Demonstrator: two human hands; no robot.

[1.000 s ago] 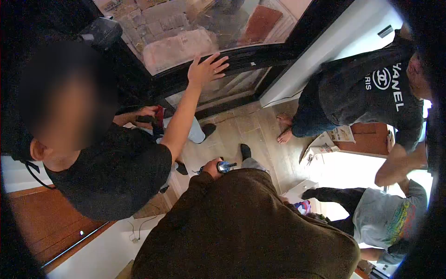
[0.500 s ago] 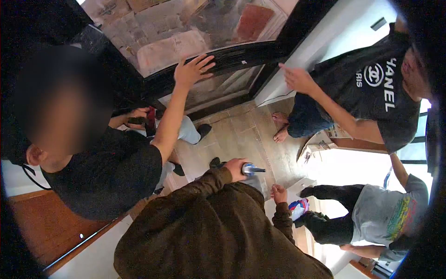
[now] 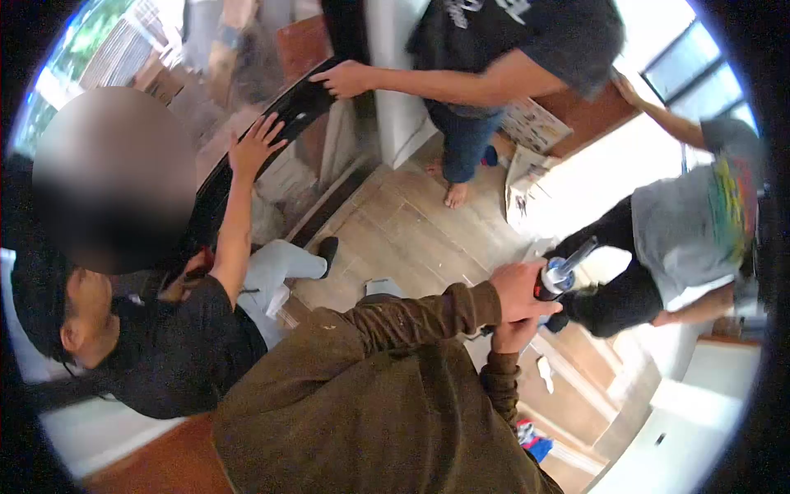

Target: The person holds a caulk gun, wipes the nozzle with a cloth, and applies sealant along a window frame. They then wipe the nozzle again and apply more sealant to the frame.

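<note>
Wrapped in a brown sleeve's cuff, my left hand (image 3: 518,291) grips a handheld tool (image 3: 555,278) with a dark body, blue and red parts and a silvery tip pointing up to the right. My right hand (image 3: 513,336) is closed just below the left one, against the lower part of the tool; its fingers are partly hidden. A co-worker's hand (image 3: 257,146) rests spread on a dark-framed glass panel (image 3: 300,103) at the upper left. Another co-worker's hand (image 3: 346,80) touches the same frame's top end.
A person in a black shirt (image 3: 177,350) is close on the left. A barefoot person in jeans (image 3: 467,140) stands beyond. A third, in a grey shirt (image 3: 687,226), stands at the right near printed paper (image 3: 522,185). A bright cloth (image 3: 535,440) lies low on the floor (image 3: 403,218).
My left hand has moved right with the tool, and my right hand has come up against it. The view has turned. The co-worker at the top has taken hold of the frame.
</note>
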